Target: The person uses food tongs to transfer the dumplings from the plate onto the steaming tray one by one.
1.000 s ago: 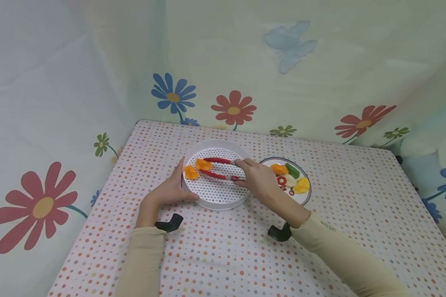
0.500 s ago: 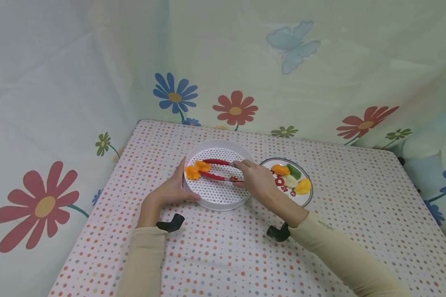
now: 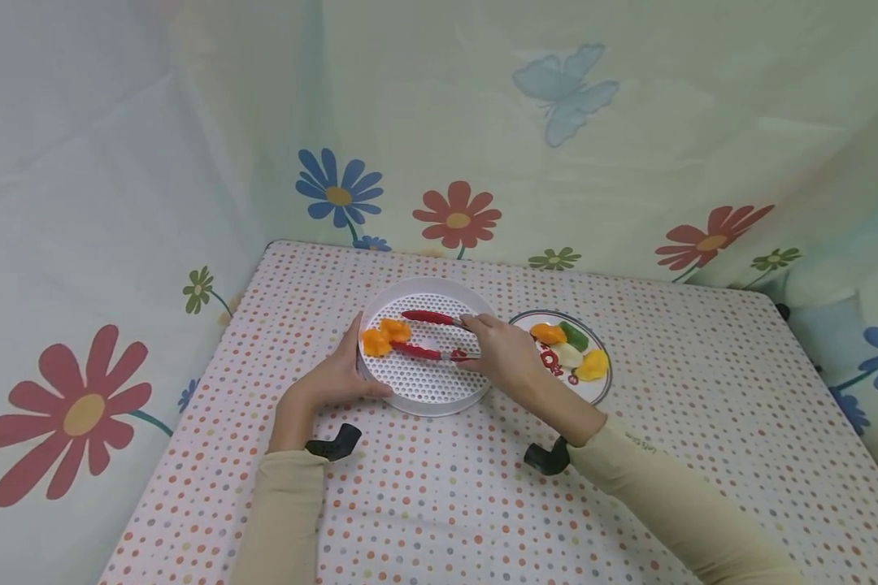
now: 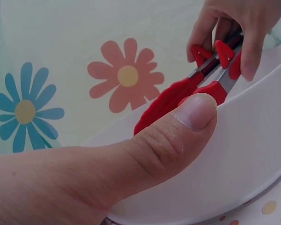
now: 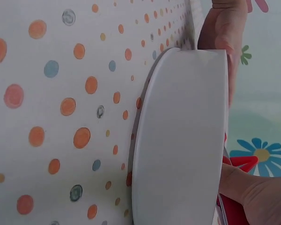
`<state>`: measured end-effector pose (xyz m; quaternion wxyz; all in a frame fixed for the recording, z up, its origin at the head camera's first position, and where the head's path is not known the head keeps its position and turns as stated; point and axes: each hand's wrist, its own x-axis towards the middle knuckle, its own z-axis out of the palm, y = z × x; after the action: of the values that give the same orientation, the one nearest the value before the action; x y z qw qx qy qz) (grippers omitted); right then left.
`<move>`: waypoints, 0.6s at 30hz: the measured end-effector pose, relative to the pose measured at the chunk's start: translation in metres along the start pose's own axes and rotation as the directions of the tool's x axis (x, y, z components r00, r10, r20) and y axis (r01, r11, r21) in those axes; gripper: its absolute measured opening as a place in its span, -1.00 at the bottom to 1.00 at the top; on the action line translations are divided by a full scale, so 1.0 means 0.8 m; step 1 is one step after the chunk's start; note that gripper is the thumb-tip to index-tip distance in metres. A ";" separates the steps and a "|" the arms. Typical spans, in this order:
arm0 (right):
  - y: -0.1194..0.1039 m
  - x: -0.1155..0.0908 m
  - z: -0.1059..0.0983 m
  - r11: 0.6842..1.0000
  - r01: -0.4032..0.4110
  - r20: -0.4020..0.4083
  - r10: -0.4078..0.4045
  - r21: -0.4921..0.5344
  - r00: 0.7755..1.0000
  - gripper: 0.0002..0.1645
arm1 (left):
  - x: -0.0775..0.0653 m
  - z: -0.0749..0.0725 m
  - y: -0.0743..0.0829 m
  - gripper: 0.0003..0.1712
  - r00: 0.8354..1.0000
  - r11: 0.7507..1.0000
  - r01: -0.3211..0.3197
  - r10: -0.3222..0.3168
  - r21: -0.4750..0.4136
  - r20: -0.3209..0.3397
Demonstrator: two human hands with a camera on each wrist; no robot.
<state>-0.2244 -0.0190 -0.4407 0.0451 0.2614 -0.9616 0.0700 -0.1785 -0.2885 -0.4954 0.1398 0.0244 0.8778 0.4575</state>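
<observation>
A white round steamer basket [image 3: 439, 402] with a perforated base stands on the table. My left hand [image 3: 334, 375] holds its near left side, the thumb [image 4: 173, 136] lying along the wall near the rim. My right hand [image 3: 508, 351] grips red-tipped metal tongs [image 3: 426, 316] over the basket. Their two arms are spread apart, with nothing pinched between the tips. Two orange dumpling-shaped pieces [image 3: 376, 343] lie side by side at the basket's left, right by the lower tong tip. In the right wrist view, the basket wall [image 5: 180, 136] hides most of the tongs.
Right of the basket sits a white plate [image 3: 601, 396] with a dark rim and red lettering. On it are orange [image 3: 548, 333], green [image 3: 574, 335], white [image 3: 568, 355] and yellow [image 3: 593, 365] pieces. Flowered cloth [image 3: 439, 106] hangs behind the dotted tabletop [image 3: 424, 504].
The tongs' arms have spread wider, and the right orange piece is out from between them. That piece has shifted slightly left against the other one. My left hand keeps its place on the basket.
</observation>
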 end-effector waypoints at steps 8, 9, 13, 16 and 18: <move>0.028 -0.034 -0.023 0.991 -0.132 -0.063 0.133 0.030 0.989 -0.02 | 0.005 -0.002 0.010 0.60 0.999 0.999 0.028 -0.028 0.038 0.023; 0.033 -0.042 -0.027 0.988 -0.150 -0.085 0.153 0.037 0.985 -0.01 | 0.005 -0.002 0.011 0.59 0.999 0.999 0.027 -0.028 0.037 0.022; 0.063 -0.086 -0.038 0.970 -0.236 -0.167 0.243 0.058 0.956 0.03 | 0.002 -0.003 0.013 0.58 0.999 0.998 0.035 -0.037 0.046 0.025; 0.088 -0.129 -0.042 0.930 -0.358 -0.186 0.367 0.082 0.911 0.04 | -0.003 -0.002 0.011 0.58 0.999 0.998 0.035 -0.036 0.047 0.033; 0.103 -0.157 -0.044 0.890 -0.445 -0.183 0.455 0.097 0.871 0.05 | -0.008 -0.002 0.009 0.57 0.999 0.999 0.035 -0.037 0.038 0.034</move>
<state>-0.1568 0.1194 -0.4307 0.1176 0.0231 -0.9843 0.1294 -0.1733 -0.2866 -0.4877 0.1626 0.0191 0.8840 0.4379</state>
